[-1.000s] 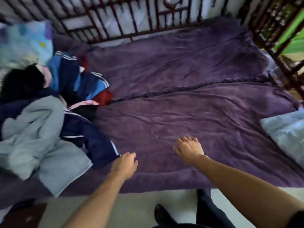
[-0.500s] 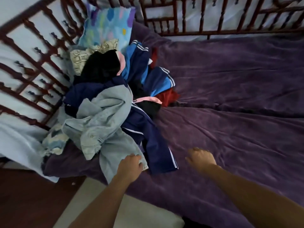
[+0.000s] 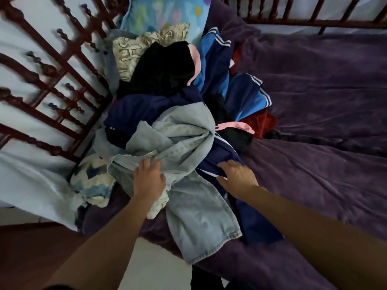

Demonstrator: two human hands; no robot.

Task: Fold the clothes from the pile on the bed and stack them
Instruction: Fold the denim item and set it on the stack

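Note:
A pile of clothes (image 3: 178, 97) lies at the left end of the bed: black, blue striped, navy, red and pink pieces. On top and in front sprawl pale denim jeans (image 3: 194, 208), one leg hanging over the bed's edge. My left hand (image 3: 149, 181) rests on the jeans near their waistband, fingers spread. My right hand (image 3: 236, 176) lies on a navy garment with white stripes (image 3: 257, 225), fingertips at its stripe; whether they pinch the cloth is not clear.
The purple bedspread (image 3: 314, 143) stretches to the right. A dark red wooden bed rail (image 3: 48, 80) runs along the left and the back. A colourful pillow (image 3: 165, 11) and a patterned cream cloth (image 3: 134, 49) lie behind the pile. Pale floor shows below.
The view has swung left and closer to the pile. Both hands have moved from the bare bedspread onto the clothes, the left onto the jeans, the right onto the navy garment.

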